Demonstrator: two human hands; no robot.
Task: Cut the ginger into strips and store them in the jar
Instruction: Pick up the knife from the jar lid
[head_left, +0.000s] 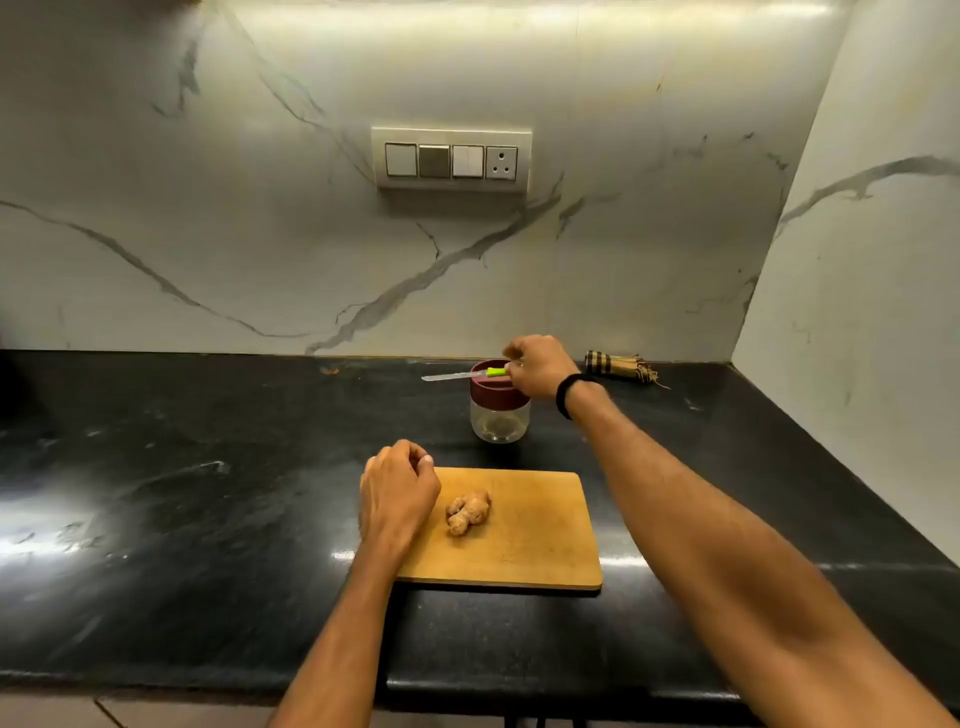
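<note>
Furthest left we see the black stone bench (156, 493), glossy, with a bright patch of glare. Next is the left hand (397, 488), fingers loosely curled and holding nothing, resting on the left edge of a wooden board (540, 545). The ginger (467, 512), one whole knobbly piece, lies on the board just right of that hand. It is near the hand but apart from it, with nothing over it.

Behind the board and apart from it stands a clear jar (500, 421) with its dark red lid (493, 388) on. A knife (452, 376) is held flat over the lid with the blade pointing left. We cannot tell whether it touches the lid. The right hand (537, 366) pinches the knife's green handle between its fingertips, above the jar's right side and well beyond the ginger. A black band (569, 395) circles that wrist, and the forearm runs past the board's right edge. Further right, against the back wall, lies a striped, fringed cloth bundle (621, 366).

The back wall (208, 208) is white marble with grey veins and carries a switch panel (451, 158) above the jar. A matching side wall (883, 260) closes the corner on the right.
</note>
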